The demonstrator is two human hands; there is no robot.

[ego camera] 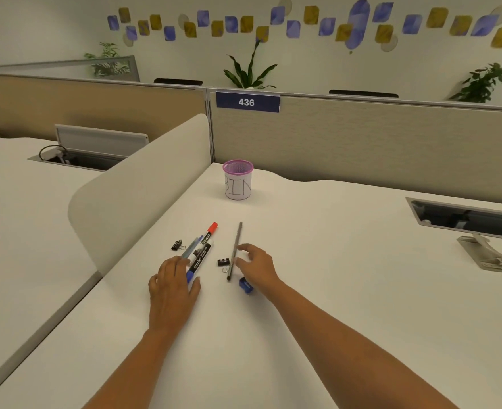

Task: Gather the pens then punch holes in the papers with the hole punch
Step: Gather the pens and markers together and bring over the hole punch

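Observation:
On the white desk [317,290] lie a red-capped marker [209,236], a blue-capped marker [199,259] and a grey-blue pen [191,247], side by side. My left hand [171,286] covers their near ends, fingers curled over them and thumb on the other side of the blue cap. To the right lies a thin grey pencil [235,246], pointing away from me. My right hand [257,267] is spread beside it, index finger and thumb tips touching its right side.
A blue sharpener [246,285] sits under my right wrist. One binder clip [177,245] lies left of the markers, another [223,262] against the pencil. A pink mesh cup marked BIN [238,180] stands at the back. A curved divider [143,184] bounds the left; a cable slot [465,216] lies right.

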